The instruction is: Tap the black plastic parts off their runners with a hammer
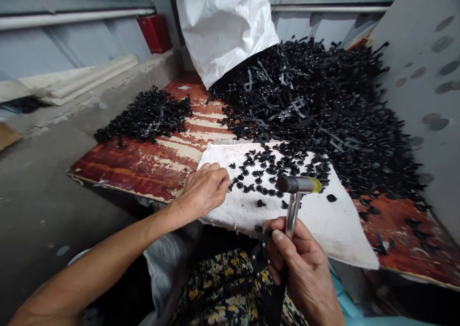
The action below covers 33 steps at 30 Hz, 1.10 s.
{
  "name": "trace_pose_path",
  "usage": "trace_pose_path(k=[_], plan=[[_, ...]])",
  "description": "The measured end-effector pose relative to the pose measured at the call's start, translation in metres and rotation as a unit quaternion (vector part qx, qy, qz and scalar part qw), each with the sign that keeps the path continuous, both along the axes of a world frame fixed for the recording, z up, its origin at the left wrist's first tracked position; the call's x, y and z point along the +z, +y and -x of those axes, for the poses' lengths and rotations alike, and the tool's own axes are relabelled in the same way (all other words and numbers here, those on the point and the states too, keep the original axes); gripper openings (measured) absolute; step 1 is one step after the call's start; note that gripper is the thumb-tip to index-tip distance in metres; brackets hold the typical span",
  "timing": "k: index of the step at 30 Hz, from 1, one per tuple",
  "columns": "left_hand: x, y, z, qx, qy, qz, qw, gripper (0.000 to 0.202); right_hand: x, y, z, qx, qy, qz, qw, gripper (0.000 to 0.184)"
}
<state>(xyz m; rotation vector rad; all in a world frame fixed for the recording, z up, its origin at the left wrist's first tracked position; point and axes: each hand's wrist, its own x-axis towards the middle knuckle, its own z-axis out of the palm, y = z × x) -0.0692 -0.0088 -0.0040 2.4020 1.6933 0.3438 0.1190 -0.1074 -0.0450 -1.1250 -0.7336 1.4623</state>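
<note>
My left hand [207, 188] rests at the left side of the white cloth [323, 225], its fingers curled together. Small black knob-like parts [258, 174] lie scattered on the cloth, some right by those fingertips; whether one is pinched there I cannot make out. In my right hand [302, 264] is an upright hammer [298, 186] with a metal neck, a black face on one end and a yellow one on the other. My right thumb and fingers also hold a dark jointed strip with shiny rivets [259, 254], hanging over my lap.
A large heap of black parts [323, 91] covers the back right of the worn red table [118, 168]. A smaller pile [154, 115] sits at the back left. A white sack [226, 29] overhangs the table. A grey spotted panel [431, 77] stands at the right.
</note>
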Motion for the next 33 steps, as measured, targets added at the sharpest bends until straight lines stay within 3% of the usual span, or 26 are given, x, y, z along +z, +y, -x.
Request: trace_pose_path(k=[3,8,11,16,18,20,22,25,27,33], plan=[[0.006,0.002,0.000,0.024,0.005,0.004,1.000,0.019,0.002,-0.001,-0.002,-0.001,0.006,0.004,1.000,0.024],[0.006,0.013,-0.005,-0.038,-0.002,-0.005,0.999,0.021,0.020,-0.002,0.002,-0.026,0.003,0.041,0.999,0.029],[0.003,0.023,-0.008,-0.036,0.002,0.010,0.999,0.022,0.026,-0.003,0.004,-0.036,-0.006,0.056,0.998,0.032],[0.008,0.029,-0.004,0.017,-0.072,-0.015,0.997,0.015,0.011,-0.003,0.000,-0.015,-0.014,0.034,0.999,0.029],[0.014,0.019,0.000,0.045,-0.124,-0.031,0.991,0.015,0.003,-0.003,-0.002,-0.004,-0.014,0.021,1.000,0.027],[0.020,0.001,0.003,0.063,-0.177,0.019,0.982,0.021,0.000,-0.002,-0.003,-0.006,-0.019,0.012,1.000,0.027],[0.024,-0.021,0.002,0.031,-0.222,0.179,0.958,0.029,0.003,0.000,-0.001,-0.012,-0.029,0.004,1.000,0.028],[0.020,-0.051,-0.006,-0.044,-0.292,0.398,0.868,0.029,0.010,0.003,0.004,-0.002,-0.044,-0.002,0.999,0.031],[0.012,-0.062,-0.013,-0.048,-0.340,0.435,0.833,0.026,0.012,0.005,0.008,0.011,-0.049,-0.007,0.999,0.030],[-0.011,-0.067,-0.023,-0.005,-0.434,0.404,0.806,0.025,0.015,0.010,0.013,0.044,-0.041,0.013,0.998,0.035]])
